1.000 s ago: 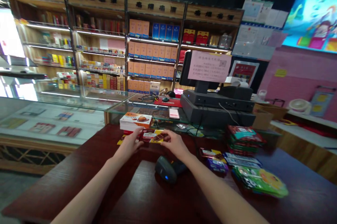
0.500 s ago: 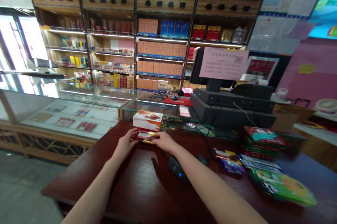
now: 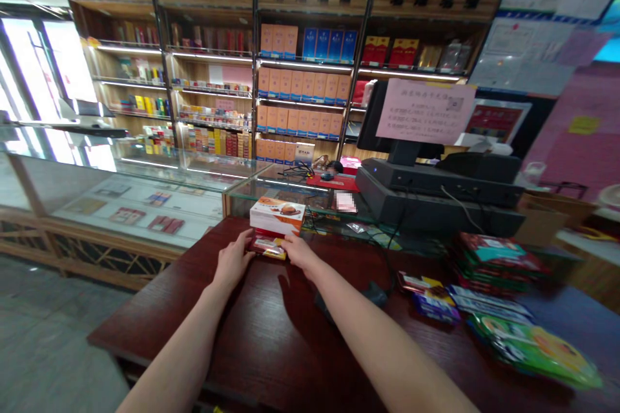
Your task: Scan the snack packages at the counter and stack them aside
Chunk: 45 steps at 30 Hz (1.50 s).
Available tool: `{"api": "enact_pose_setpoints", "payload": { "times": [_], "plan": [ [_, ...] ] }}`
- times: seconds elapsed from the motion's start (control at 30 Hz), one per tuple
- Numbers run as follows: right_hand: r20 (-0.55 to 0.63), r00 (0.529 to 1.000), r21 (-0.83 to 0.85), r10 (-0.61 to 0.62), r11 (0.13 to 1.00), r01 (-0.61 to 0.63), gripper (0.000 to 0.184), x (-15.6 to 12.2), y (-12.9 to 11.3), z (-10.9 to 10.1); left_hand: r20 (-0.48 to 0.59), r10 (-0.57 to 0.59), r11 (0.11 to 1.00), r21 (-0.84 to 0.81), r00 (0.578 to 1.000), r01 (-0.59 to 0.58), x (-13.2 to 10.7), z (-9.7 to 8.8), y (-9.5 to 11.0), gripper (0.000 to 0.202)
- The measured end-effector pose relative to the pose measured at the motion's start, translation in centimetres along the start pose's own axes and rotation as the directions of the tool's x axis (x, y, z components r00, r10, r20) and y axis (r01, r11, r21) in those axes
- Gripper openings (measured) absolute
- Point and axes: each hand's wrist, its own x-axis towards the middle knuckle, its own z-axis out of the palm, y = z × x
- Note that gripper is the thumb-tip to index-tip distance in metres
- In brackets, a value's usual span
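Note:
My left hand lies on the dark wooden counter, its fingertips at the left end of a red and yellow snack packet. My right hand rests on the packet's right end and seems to hold it. Just behind the packet stands a white and orange biscuit box. Below my right forearm, a black barcode scanner is mostly hidden.
To the right on the counter lie a stack of snack packets and a green foil bag. A black till stands behind them. A glass display case runs along the left, before shelves of cartons.
The view has swung, shifting the shop rightward in the picture. My hands have drawn closer around the packet, and my right arm now covers most of the scanner.

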Motion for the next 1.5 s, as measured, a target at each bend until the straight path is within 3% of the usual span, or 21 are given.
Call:
{"api": "enact_pose_setpoints", "payload": {
  "times": [0.37,1.03,1.27,1.5],
  "plan": [
    [-0.023,0.993,0.041,0.113,0.993,-0.112,0.028,-0.7,-0.9,0.2,0.025,-0.005,0.997,-0.074,1.000,0.007,0.3,0.6,-0.8,0.062],
    [-0.023,0.986,0.071,0.164,0.984,-0.162,0.021,-1.0,-1.3,-0.2,0.038,0.007,0.997,0.083,0.999,-0.010,0.5,0.9,-0.7,0.065],
    [-0.004,0.986,0.096,0.168,0.981,-0.167,0.015,-1.7,-1.2,-2.4,0.011,0.037,0.998,0.043,0.999,-0.037,0.0,0.4,-0.4,0.064],
    [-0.032,0.992,0.136,0.118,0.984,-0.113,0.014,-2.6,0.7,-6.1,-0.112,0.091,0.995,0.055,0.990,-0.085,-0.3,-0.2,-0.1,0.047]
  ]
}}
